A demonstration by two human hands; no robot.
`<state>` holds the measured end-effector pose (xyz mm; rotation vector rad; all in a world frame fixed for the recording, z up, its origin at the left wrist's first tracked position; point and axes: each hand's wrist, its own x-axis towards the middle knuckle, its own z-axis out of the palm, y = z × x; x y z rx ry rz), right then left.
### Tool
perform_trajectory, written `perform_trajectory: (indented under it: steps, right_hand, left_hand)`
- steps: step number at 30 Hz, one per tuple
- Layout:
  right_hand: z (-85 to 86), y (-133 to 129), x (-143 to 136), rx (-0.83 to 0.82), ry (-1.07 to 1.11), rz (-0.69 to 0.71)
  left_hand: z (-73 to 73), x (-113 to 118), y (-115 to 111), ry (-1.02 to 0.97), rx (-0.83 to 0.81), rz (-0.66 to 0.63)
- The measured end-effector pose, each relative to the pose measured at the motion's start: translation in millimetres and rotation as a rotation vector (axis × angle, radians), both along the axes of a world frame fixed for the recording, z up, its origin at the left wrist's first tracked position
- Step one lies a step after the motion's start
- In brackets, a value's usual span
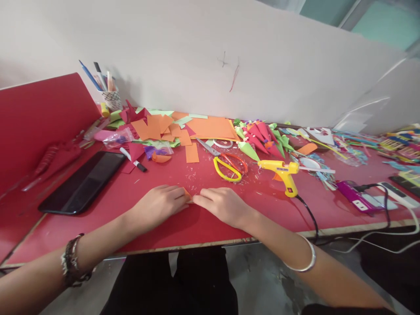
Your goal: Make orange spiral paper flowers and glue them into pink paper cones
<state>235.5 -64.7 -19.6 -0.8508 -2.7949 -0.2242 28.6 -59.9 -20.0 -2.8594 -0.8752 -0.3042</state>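
"Since the fingers cover most of it, what is the left hand (166, 203) pinching?"

"Apparently a small piece of orange paper (187, 193), low over the red, smooth surface (203, 227), between the two hands."

"And the right hand (223, 203)?"

"Fingers bunched together at the paper's near-hidden tip; whether they grip it, I can't tell."

"How would it handle?"

"Light and fairly stiff, I'd judge, but easily creased or torn. Best held flat by its edges, with gentle fingertips."

"What lies beyond?"

"Metal scissors with yellow and orange plastic handles (218, 152), and a yellow plastic glue gun (278, 167) to their right."
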Motion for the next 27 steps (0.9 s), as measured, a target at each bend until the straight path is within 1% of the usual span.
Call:
perform_trajectory:
  steps: [5, 8, 13, 15, 17, 20, 24, 27]
  right_hand:
    - [-6.2, -0.3, 0.0, 0.044, 0.045, 0.009]
    - [-7.4, -1.7, -0.5, 0.062, 0.030, 0.010]
    - [-6.0, -3.5, -1.0, 0.038, -0.028, -0.012]
    - [-6.2, -3.5, -1.3, 0.028, -0.034, -0.019]
    - [-7.3, -2.7, -1.5, 0.012, -0.031, -0.022]
    - [-9.9, -0.3, -2.0, -0.036, 0.001, -0.043]
    - [-11.7, 3.3, -3.0, -0.158, 0.112, -0.080]
    - [-10.6, 5.4, -3.1, -0.294, 0.221, -0.086]
  left_hand:
    - [-4.3, -0.6, 2.6, 0.037, -0.029, 0.004]
    - [-5.6, -0.1, 3.6, 0.037, -0.018, 0.006]
    - [-5.3, 0.2, 1.3, 0.025, 0.056, -0.006]
    - [-5.5, 0.5, -0.2, -0.013, 0.039, 0.007]
    - [-6.1, 1.2, -1.2, -0.064, -0.035, 0.044]
    - [-6.7, 2.4, -0.6, -0.146, -0.193, 0.114]
    - [-5.1, 3.8, 2.9, -0.268, -0.429, 0.169]
    - [-3.8, 4.9, 3.4, -0.288, -0.476, 0.201]
